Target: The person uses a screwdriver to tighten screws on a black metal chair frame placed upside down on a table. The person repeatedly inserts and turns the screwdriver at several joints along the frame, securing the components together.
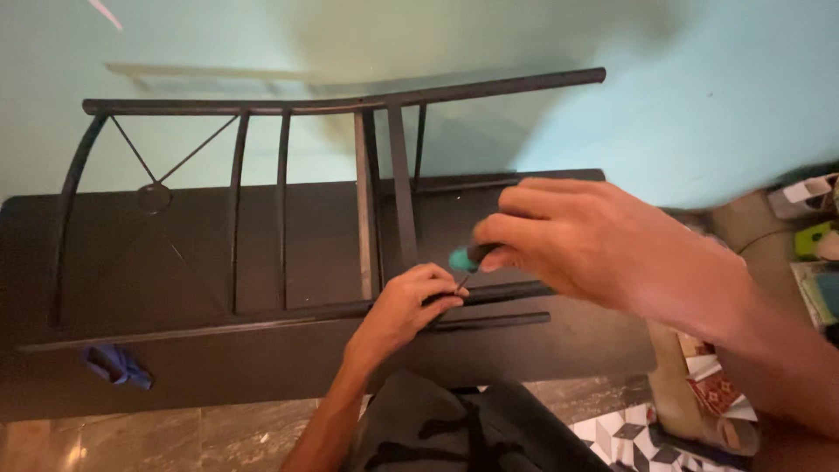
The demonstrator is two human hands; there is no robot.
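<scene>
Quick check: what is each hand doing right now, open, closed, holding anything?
Left hand: closed around the lower bar of the black metal frame.
Right hand: closed on a screwdriver with a teal handle, tip down by the left fingers.

Right hand [603, 249] grips screwdriver [463, 260] with teal-and-black handle, thin shaft angled down toward left hand [411, 301]. Left hand closed on lower rail of black metal frame [280, 109], fingertips at shaft tip. Frame lies on dark tabletop [201, 245] against pale turquoise wall [699, 105]. Blue cloth [118, 365] on table's front edge, left. Marble floor [175, 437] below; patterned mat [629, 433] at right.
</scene>
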